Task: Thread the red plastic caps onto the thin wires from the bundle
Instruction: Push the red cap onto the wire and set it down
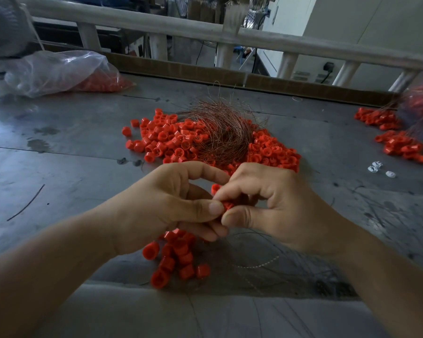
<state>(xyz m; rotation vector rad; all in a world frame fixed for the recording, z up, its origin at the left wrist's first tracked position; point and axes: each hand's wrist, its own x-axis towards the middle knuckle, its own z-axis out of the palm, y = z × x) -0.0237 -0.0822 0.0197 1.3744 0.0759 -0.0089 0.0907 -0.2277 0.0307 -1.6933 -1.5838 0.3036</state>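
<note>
– Hands: where are they?
– Low in the middle, meeting above the near part of the table point(71, 142). The left hand point(171, 206) comes in from the left, the right hand point(274, 203) from the right, and their fingertips touch.
– And the grip of each?
– Both are pressed together on one red cap point(227, 205). The left thumb tip sits on its left side, and the right thumb and forefinger pinch it from the right. A second cap point(215, 188) shows just above, between the curled fingers. I cannot tell whether a wire runs through either one.
– Where are the rest of the caps?
– A broad heap of caps point(161, 140) lies on the table beyond the hands. The wire bundle point(225, 132), thin coppery strands curved into a tuft, rests on top of the heap's middle. A smaller cluster of caps point(178, 254) lies under the left hand, near the table's front edge, with loose wires point(254, 264) beside it under the right wrist.
– Anything else around?
– A clear plastic bag point(59, 71) with more red caps lies at the far left. Another pile of caps point(401, 145) sits at the far right, with a few small white pieces point(376, 167) near it. A pale railing point(181, 25) runs behind the table.
</note>
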